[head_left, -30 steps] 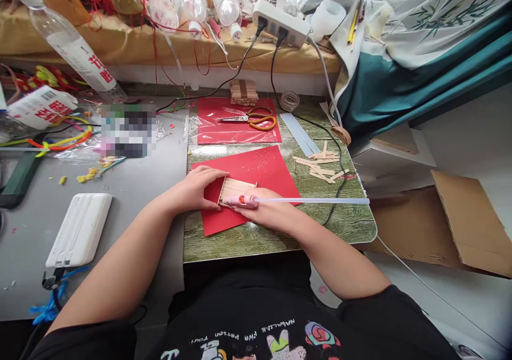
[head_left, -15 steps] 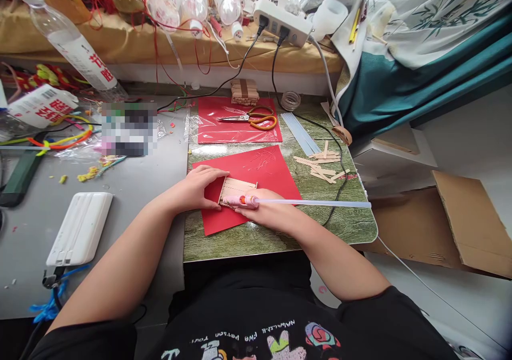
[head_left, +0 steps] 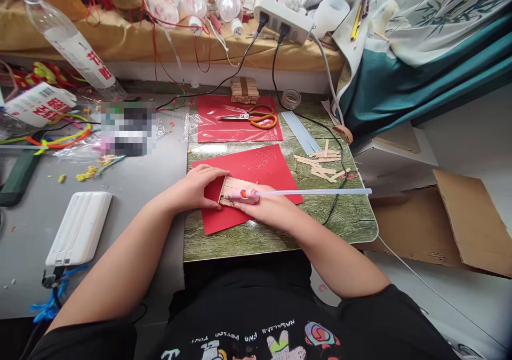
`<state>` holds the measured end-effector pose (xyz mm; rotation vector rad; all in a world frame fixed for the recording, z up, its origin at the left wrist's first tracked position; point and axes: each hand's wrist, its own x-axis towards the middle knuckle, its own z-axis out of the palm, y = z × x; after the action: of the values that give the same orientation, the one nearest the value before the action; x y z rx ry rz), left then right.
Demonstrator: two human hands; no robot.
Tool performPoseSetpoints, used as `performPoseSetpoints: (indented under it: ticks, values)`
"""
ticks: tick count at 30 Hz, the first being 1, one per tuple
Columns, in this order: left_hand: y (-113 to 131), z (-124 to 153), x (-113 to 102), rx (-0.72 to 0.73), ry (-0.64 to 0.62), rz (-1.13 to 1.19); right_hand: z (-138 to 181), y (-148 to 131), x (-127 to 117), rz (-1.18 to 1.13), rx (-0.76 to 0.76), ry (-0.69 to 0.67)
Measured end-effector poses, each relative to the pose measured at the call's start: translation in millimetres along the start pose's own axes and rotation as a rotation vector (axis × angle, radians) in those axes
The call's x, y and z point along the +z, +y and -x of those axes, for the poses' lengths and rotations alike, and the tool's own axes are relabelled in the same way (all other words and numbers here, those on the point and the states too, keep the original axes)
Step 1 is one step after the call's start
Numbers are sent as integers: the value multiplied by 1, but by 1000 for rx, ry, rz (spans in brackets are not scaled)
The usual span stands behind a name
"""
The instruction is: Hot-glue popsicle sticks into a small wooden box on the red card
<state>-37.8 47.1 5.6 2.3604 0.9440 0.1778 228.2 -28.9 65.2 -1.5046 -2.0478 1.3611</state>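
A small panel of wooden craft sticks (head_left: 237,183) lies on a red sheet (head_left: 272,164). My left hand (head_left: 202,185) has thumb and fingers closed on the panel's left end, where an upright stick edge shows. In my right hand (head_left: 266,205) is a pink hot glue gun (head_left: 236,194), held over the panel's near part with its nozzle toward the left end. A long translucent glue stick (head_left: 316,192) juts from its back to the right. My right fingers are partly hidden under the glue gun.
Scissors (head_left: 262,117) lie on a wrapped red pack (head_left: 212,130) beyond the sheet. To the right are glue sticks (head_left: 302,133), loose craft sticks (head_left: 324,160) and a black cable (head_left: 342,173). A white power bank (head_left: 80,226) sits left; a power strip (head_left: 284,21) stands behind.
The glue gun has shifted slightly away from me, its back end and glue stick swinging a little toward the far side. My left hand keeps its hold on the panel.
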Motion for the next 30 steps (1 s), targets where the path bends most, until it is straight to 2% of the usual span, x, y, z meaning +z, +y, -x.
performPoseSetpoints:
  ticks: [7,11,18,23,26,30]
  values:
    - [-1,-1,1,-12,-5,4,0,-3,-1,-180,23,-4]
    - [-2,-1,1,-8,-7,-1,1,-4,-2,-205,54,20]
    - [-1,-1,1,-16,-9,17,4,-2,-7,-37,56,57]
    - [2,0,-1,-28,-13,19,6,3,-11,39,87,142]
    - [4,0,-2,-37,-15,20,9,8,-18,-41,54,192]
    - [6,2,-3,-58,-17,18,15,22,-27,-301,1,283]
